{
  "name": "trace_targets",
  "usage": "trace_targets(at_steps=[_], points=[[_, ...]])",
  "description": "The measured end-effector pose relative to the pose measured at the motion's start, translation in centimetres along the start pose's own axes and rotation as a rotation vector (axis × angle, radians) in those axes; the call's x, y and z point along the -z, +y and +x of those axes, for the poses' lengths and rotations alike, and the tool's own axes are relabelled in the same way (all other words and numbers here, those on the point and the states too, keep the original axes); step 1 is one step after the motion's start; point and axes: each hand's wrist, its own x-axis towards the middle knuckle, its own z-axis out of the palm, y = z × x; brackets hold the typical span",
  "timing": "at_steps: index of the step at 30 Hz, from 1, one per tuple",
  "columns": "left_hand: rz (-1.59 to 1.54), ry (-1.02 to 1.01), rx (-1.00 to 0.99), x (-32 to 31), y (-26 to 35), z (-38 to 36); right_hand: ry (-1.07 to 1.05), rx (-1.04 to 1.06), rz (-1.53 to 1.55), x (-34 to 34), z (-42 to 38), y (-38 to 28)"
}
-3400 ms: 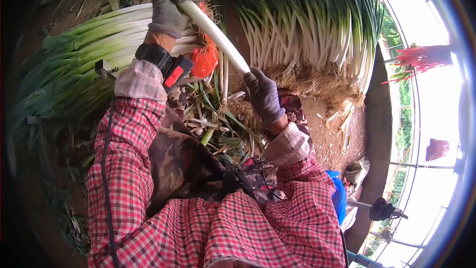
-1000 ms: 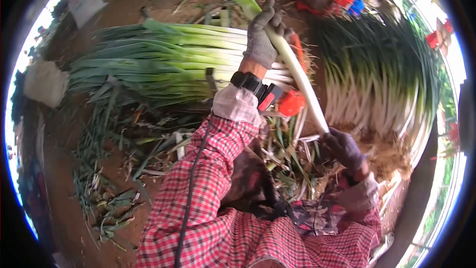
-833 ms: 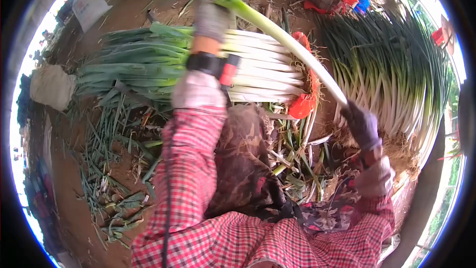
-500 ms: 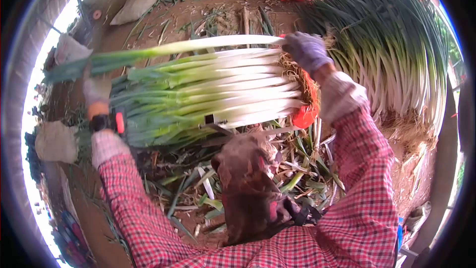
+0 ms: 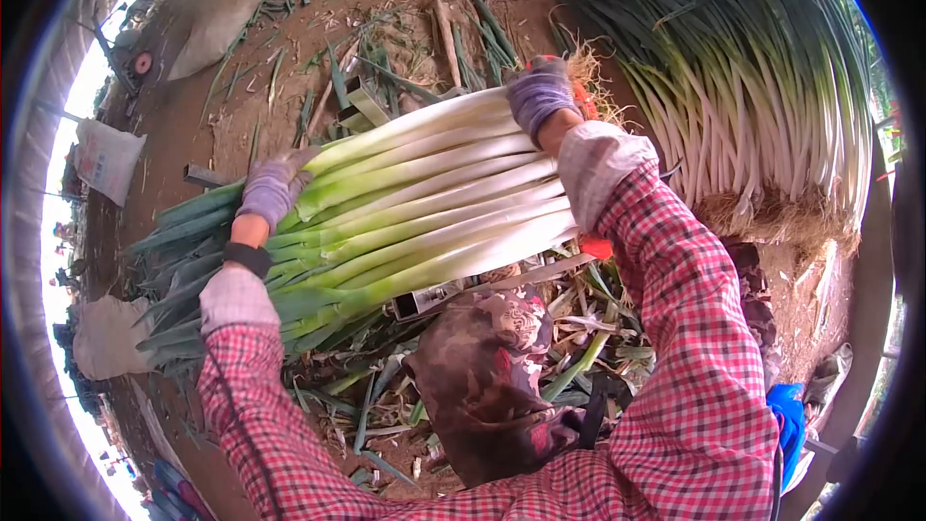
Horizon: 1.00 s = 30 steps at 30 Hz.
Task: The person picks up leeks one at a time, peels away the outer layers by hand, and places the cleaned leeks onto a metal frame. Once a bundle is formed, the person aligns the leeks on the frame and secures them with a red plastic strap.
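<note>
A flat bundle of long leeks (image 5: 434, 188) lies across the middle, white shanks to the right and green leaves to the left. My left hand (image 5: 274, 187), in a purple glove, is closed on the bundle's upper edge where the leaves begin. At the upper right corner, by the roots, my right hand (image 5: 542, 98) is gloved too and wrapped round the shank ends. Most of the roots are hidden behind my right hand and sleeve. Parts of a metal frame (image 5: 363, 106) show above and below the bundle.
A large pile of leeks (image 5: 743, 96) stands at the right, roots toward me. Leaf scraps (image 5: 386, 405) litter the ground. A pale sack (image 5: 108, 159) and another sack (image 5: 111, 336) lie at the left. A camouflage-covered knee (image 5: 482, 367) is below the bundle.
The single leek held stretched above the bundle now lies along its top edge. My left hand has moved right, from the leaf tips onto the bundle. The view has shifted, and the bundle appears more tilted.
</note>
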Motion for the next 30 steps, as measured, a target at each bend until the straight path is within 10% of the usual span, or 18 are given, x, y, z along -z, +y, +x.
trace_targets(at_steps=[12, 21, 26, 30], points=[[-0.13, -0.29, 0.018, -1.4, -2.3, 3.5, 0.031, 0.158, 0.13, -1.4, -1.0, -2.2], [0.142, -0.288, 0.156, -3.7, -2.9, 5.0, -0.1, -0.208, 0.672, -4.2, 3.7, -4.5], [0.405, -0.325, 0.181, -3.2, -2.8, 6.3, 0.655, 0.156, 1.043, 3.7, -13.9, 0.3], [-0.351, -0.048, 0.082, 8.7, 12.2, 3.0, 0.203, 0.052, 1.5, -3.8, -29.1, 6.0]])
